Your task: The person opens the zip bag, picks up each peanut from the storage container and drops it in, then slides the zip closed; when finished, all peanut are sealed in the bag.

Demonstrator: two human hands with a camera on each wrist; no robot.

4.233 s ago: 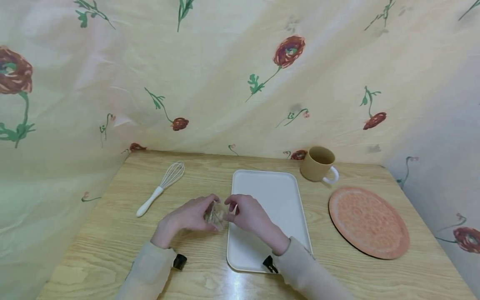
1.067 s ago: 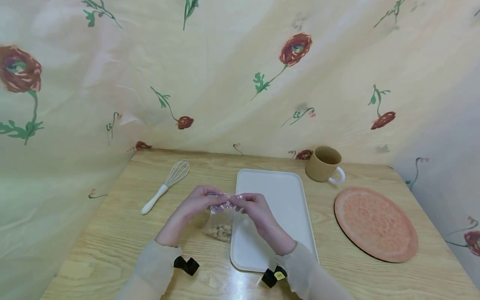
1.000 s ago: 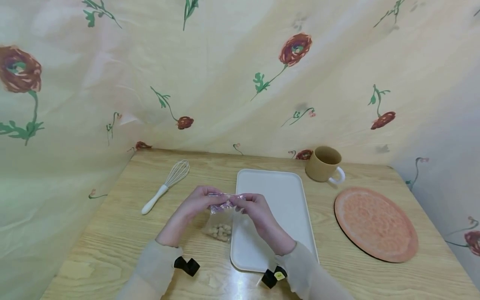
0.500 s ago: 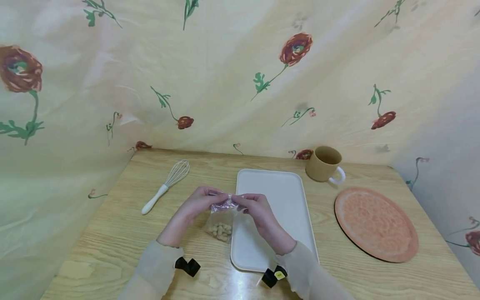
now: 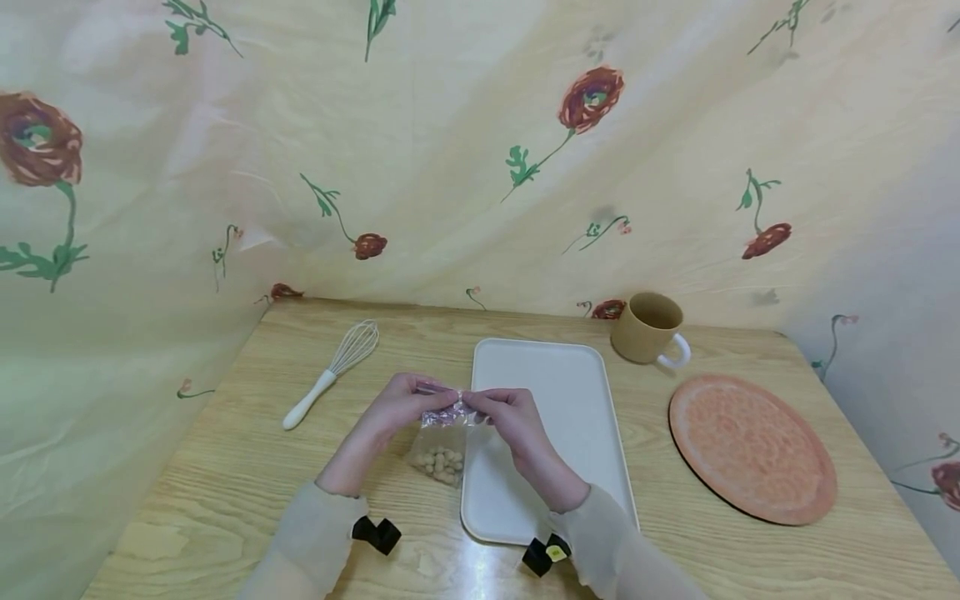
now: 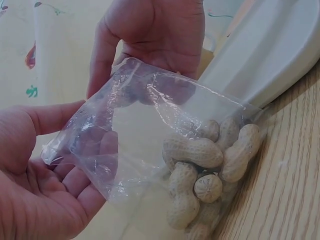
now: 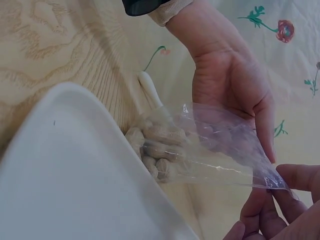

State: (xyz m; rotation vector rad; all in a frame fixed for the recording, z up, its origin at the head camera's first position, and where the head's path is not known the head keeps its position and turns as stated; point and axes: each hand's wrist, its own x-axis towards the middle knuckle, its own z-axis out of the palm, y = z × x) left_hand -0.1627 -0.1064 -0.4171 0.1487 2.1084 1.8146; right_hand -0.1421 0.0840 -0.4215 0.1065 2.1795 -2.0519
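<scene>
A clear plastic bag (image 5: 442, 435) hangs by its top, its lower part close over the table beside the white tray's left edge. Several unshelled peanuts (image 6: 192, 151) lie at its bottom, seen plainly in the left wrist view. My left hand (image 5: 397, 402) pinches the top of the bag on the left, thumb in front. On the right, my right hand (image 5: 513, 417) pinches the same top edge, the two thumbs almost meeting. The right wrist view shows the bag (image 7: 220, 150) stretched between both hands, peanuts near the tray rim.
A white rectangular tray (image 5: 543, 375) lies under and beyond my right hand. To the left is a whisk (image 5: 330, 375) with a white handle. A tan mug (image 5: 637, 337) with a white handle stands at the back right, behind a round orange-pink mat (image 5: 750, 450).
Earlier the bag was bunched up in my left hand; now it hangs down full length between both hands. Over the last second my thumbs have shifted slightly along its top edge.
</scene>
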